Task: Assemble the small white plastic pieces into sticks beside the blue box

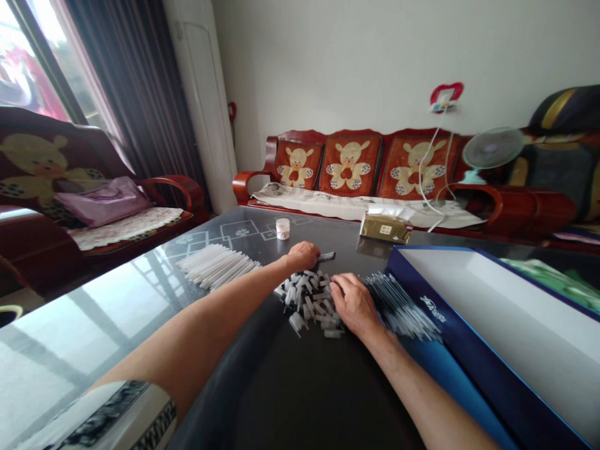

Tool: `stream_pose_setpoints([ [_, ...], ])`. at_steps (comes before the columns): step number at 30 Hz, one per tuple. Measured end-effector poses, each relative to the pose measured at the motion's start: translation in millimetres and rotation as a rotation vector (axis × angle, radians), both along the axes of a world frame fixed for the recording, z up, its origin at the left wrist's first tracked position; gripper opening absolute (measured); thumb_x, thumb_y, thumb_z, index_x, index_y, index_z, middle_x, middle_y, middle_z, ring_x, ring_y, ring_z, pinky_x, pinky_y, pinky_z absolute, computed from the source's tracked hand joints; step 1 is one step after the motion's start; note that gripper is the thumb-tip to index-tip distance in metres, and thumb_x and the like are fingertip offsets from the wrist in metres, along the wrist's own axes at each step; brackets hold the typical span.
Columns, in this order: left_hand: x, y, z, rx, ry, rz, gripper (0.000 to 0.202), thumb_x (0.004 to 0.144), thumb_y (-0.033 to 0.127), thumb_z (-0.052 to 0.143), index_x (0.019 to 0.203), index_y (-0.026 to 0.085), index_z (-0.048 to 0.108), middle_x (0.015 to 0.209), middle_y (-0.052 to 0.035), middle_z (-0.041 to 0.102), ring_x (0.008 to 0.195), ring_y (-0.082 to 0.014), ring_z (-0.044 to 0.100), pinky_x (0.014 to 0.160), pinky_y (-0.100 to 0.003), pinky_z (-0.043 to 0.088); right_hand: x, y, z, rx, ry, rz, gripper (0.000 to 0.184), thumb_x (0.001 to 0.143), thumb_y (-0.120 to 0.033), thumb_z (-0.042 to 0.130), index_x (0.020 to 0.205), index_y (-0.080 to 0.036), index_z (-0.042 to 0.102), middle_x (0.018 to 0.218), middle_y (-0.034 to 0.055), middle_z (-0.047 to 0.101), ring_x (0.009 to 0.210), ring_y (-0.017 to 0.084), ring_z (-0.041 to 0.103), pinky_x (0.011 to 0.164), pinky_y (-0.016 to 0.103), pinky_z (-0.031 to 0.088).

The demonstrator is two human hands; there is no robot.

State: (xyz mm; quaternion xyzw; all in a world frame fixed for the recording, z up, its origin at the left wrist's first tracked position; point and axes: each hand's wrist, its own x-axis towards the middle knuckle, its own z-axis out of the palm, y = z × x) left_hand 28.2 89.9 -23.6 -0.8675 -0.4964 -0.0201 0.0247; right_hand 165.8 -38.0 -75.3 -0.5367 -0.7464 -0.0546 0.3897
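My left hand [302,256] is closed in a fist at the far edge of a heap of clear plastic pieces [307,303], with a slim dark-tipped pen-like piece [326,255] sticking out of it. My right hand [354,305] rests against the heap's right side, its fingers curled over the pieces. Whether those fingers hold a piece is hidden. Just right of that hand lies a fan of thin clear rods [398,306], slightly blurred. A neat row of white tubes [215,265] lies left of my left forearm.
All this lies on a dark glossy table [290,400]. A small white jar [282,229] and a tissue packet [385,228] stand beyond my hands. An open blue-and-white box [487,312] lies at the right. A red wooden sofa [349,169] and a standing fan [492,148] are behind the table.
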Motion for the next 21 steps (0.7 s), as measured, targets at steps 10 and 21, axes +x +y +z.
stream_pose_setpoints([
  [10,-6.3,-1.7,-5.8,0.087,-0.016,-0.015,0.026,0.084,0.032,0.052,0.091,0.013,0.069,0.096,-0.0119,0.066,0.091,-0.0218,0.064,0.079,-0.027,0.050,6.0,-1.9,10.2,0.271,0.307,-0.049,0.028,0.090,-0.024,0.037,0.095,-0.017,0.064,0.096,0.0108,0.065,0.094,0.021,0.060,0.088,0.035,0.047],
  [21,-22.6,-51.9,4.7,0.244,-0.247,-0.394,0.022,0.094,0.025,0.038,0.093,0.014,0.058,0.094,-0.0065,0.057,0.075,-0.0118,0.059,0.071,-0.022,0.048,35.3,5.1,15.5,0.093,0.375,-0.239,0.034,0.084,-0.040,0.046,0.094,-0.017,0.069,0.093,0.0107,0.071,0.087,0.022,0.066,0.082,0.033,0.049],
])
